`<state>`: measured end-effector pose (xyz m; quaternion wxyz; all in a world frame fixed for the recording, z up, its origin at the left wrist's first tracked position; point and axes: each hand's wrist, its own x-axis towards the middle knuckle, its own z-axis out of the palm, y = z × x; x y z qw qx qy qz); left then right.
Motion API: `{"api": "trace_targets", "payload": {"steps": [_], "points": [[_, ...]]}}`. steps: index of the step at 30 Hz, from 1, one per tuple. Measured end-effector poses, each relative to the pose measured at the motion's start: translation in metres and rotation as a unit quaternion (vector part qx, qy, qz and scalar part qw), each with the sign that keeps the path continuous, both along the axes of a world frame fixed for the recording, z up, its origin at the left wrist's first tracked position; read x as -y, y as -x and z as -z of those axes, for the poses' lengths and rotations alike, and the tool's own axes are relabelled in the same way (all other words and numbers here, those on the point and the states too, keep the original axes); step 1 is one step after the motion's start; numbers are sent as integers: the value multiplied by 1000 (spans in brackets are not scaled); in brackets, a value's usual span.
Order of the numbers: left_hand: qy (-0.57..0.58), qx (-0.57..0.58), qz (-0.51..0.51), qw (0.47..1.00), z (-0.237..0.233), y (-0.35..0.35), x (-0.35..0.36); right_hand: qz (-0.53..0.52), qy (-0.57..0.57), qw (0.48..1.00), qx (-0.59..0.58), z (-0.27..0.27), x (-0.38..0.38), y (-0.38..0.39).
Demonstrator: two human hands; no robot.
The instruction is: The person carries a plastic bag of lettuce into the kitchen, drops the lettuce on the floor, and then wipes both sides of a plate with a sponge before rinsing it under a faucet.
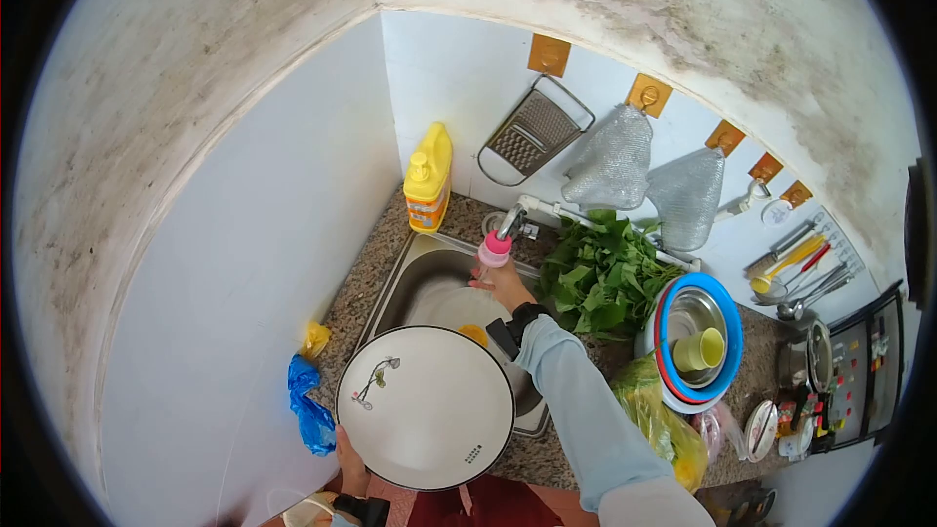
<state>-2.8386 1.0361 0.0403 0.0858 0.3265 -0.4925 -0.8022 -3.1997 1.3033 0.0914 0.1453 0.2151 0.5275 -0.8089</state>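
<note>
Plate: white round plate with a dark rim (425,405), held about level over the front edge of the steel sink (410,273), which is set in the speckled stone surface (359,291).
Grip: left hand (349,464) clasps the plate's near rim from below.
Reach: right hand (503,283) is at the pink-tipped tap (496,249); I cannot tell whether it has closed on it.
Doing it well: probably keep the rim firmly pinched and the plate over the basin, clear of the leafy greens (600,278).

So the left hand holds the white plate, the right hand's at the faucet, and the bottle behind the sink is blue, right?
No: the head view shows the bottle behind the sink is yellow. The left hand holds the plate, the right hand is at the faucet.
</note>
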Motion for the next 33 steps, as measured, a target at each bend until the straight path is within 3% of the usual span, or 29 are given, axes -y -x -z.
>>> {"api": "trace_targets", "payload": {"steps": [4,6,9,16,26,28,29,31,33], "points": [[3,12,10,1000,13,-4,7,-28,16,999,-34,-5,4,-1],[25,37,-6,999,9,-3,5,-69,-6,994,-84,12,0,7],[12,33,19,999,-7,2,1,-50,-7,996,-72,19,-1,9],[19,42,4,999,-18,4,-5,-78,-143,986,-32,-2,1,1],[8,39,2,999,-10,1,-1,-73,-228,969,-65,6,1,1],[6,36,5,999,-3,-1,2,-95,-244,954,-146,24,-4,8],[15,39,10,999,2,-2,4,-96,-244,954,-146,31,-8,11],[24,45,15,999,8,-4,7,-121,-113,976,-140,43,-13,15],[16,21,12,1000,9,-4,6,-88,-55,986,-133,25,-3,1]]}}
